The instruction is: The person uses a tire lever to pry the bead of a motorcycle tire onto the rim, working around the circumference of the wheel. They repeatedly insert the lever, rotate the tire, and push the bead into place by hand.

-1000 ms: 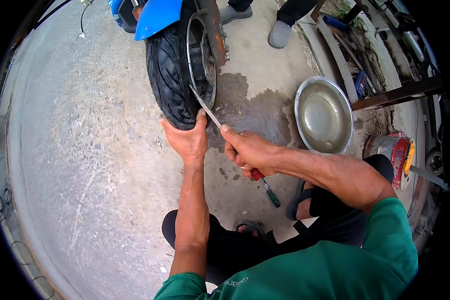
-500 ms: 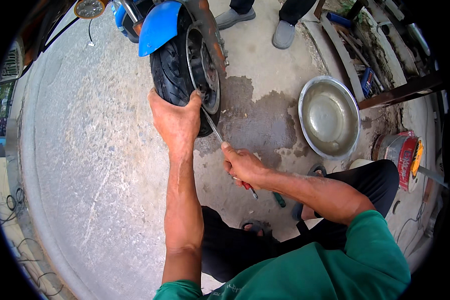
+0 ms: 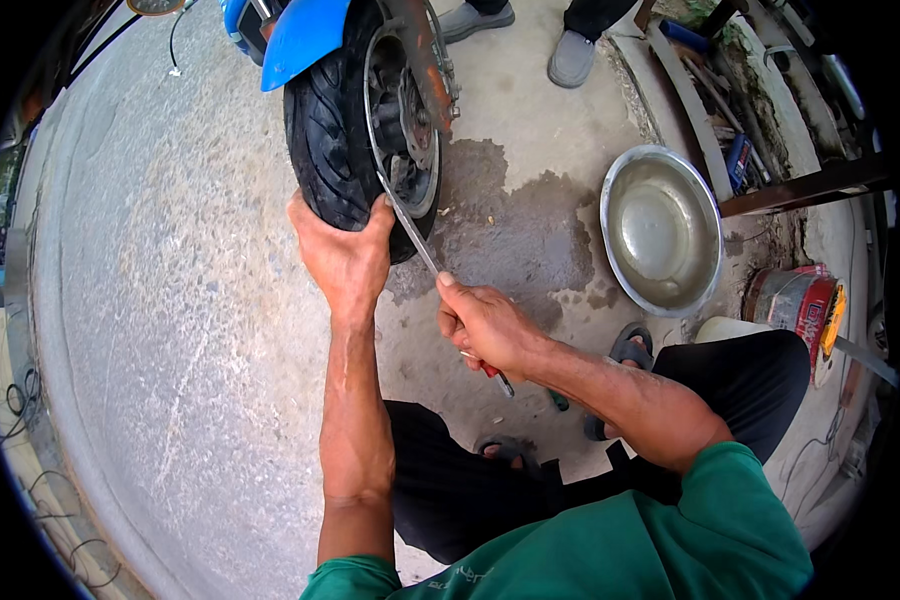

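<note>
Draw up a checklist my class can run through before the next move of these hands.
1. Left hand gripping the tyre: ok, wrapped around its near end.
2. Right hand holding the metal bar: ok.
3. Bar's tip seated between tyre and wheel: cannot tell; it reaches the edge, but depth is unclear.
4. Ground dry beside the wheel: not ok, a wet patch shows.
5. Metal basin away from both hands: ok, apart on the right.

Hands and edges hide some parts.
The right hand (image 3: 492, 325) covers part of the metal bar (image 3: 411, 229), the left hand (image 3: 342, 262) covers some black tire (image 3: 320, 135), and the frame's top edge cuts off the blue fender (image 3: 305, 42).
</note>
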